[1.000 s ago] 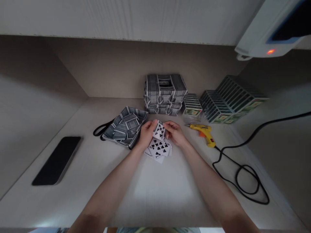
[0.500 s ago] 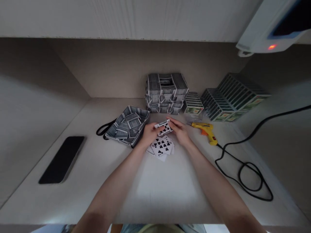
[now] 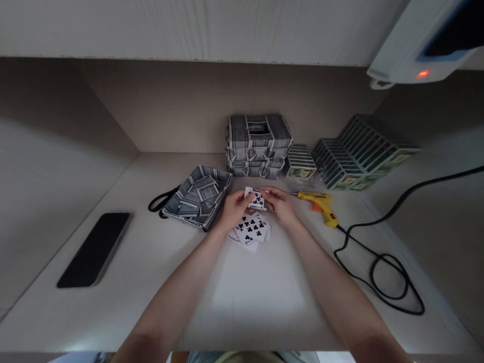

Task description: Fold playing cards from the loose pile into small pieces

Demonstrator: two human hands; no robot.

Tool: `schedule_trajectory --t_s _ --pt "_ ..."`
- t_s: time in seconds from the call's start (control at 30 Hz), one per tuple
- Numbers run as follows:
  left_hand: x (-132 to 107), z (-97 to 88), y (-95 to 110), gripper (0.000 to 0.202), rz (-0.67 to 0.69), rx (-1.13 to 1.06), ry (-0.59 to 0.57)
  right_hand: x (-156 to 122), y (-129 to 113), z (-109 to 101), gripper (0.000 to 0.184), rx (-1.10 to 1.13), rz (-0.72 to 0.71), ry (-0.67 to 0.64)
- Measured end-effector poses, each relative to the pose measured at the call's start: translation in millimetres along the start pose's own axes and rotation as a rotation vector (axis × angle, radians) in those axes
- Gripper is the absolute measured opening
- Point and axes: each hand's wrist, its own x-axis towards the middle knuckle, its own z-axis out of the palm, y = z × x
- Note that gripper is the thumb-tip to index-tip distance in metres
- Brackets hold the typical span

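Because it looks like thin, smooth-faced card, the folded playing card should be very light, a little springy and rather slippery; a hard pinch would likely crease it in the wrong place. It is held just above the worktop, in the middle of the scene, and whether it is one card or several fitted together is hard to tell. The left hand grips its left edge with the thumb on the face, and the right hand grips the right edge likewise. Those opposite edges seem the best hold, with light pressure close to the folds.

Just nearer lie loose club cards, flat and overlapping; lifting one by a projecting corner should be easiest. To the left, beside the left hand, an open card-patterned tray holds folded pieces. Farther back stands a stack of patterned boxes. Right of the right hand lies a yellow glue gun, with striped packs at the far right and a phone well to the left.
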Motion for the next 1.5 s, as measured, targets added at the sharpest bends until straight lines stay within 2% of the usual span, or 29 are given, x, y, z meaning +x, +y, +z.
schedule_trajectory --t_s 0.13,0.27,0.4,0.5,0.57,0.7,0.8,1.07,1.5 --pt "-4 1.9 2 0.033 0.03 -0.007 -0.022 0 -1 0 0.026 0.056 0.021 0.026" --pt "-4 4.1 -1 0.03 0.07 0.078 0.061 -4 -2 2 0.029 0.091 0.07 -0.052" --pt "-2 4.5 -2 0.029 0.096 0.11 0.114 -10 -2 8 0.031 0.058 0.048 -0.122" --pt "-2 3.5 -2 0.029 0.112 0.133 0.143 -13 1 14 0.042 0.075 0.05 -0.193" --pt "-1 2.7 -2 0.028 0.138 0.167 0.171 -14 3 17 0.041 0.101 0.06 -0.209" --pt "-2 1.4 -3 0.024 0.187 0.253 0.218 -15 4 21 0.03 0.102 0.085 -0.189" --pt "-2 1.3 -3 0.02 0.202 0.269 0.211 -16 5 22 0.026 0.106 0.087 -0.172" --pt "-2 2.2 0 0.013 0.168 0.142 0.214 -16 7 24 0.028 0.103 0.068 -0.134" --pt "-4 1.3 3 0.012 0.215 0.235 0.234 -18 4 26 0.029 0.063 0.09 -0.146"
